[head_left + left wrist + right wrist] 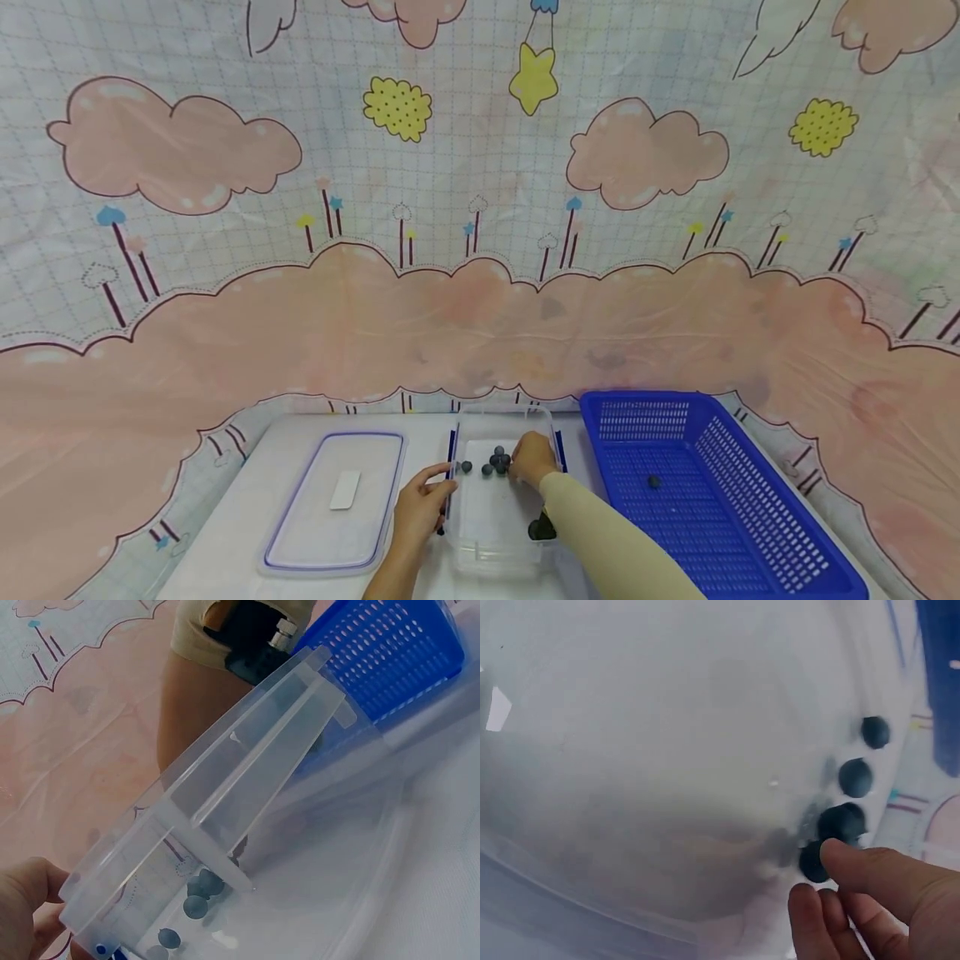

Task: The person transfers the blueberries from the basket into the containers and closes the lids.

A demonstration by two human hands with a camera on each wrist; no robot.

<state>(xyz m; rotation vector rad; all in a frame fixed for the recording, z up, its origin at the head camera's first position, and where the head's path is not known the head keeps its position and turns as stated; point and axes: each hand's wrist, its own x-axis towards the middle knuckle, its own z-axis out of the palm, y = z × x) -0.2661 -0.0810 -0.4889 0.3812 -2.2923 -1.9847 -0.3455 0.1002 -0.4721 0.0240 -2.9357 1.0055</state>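
Note:
A clear plastic box stands in the middle of the table, with several blueberries at its far end. My left hand grips the box's left wall; in the left wrist view its thumb and fingers are at the box's corner. Reaching inside, my right hand is at the right of the berry cluster. The right wrist view shows a blueberry between its thumb and fingertips, beside other blueberries.
Right of the box stands a blue perforated basket holding one dark blueberry. A clear lid with a blue-edged rim lies on the left, a white rectangle on it. A patterned cloth hangs behind the table.

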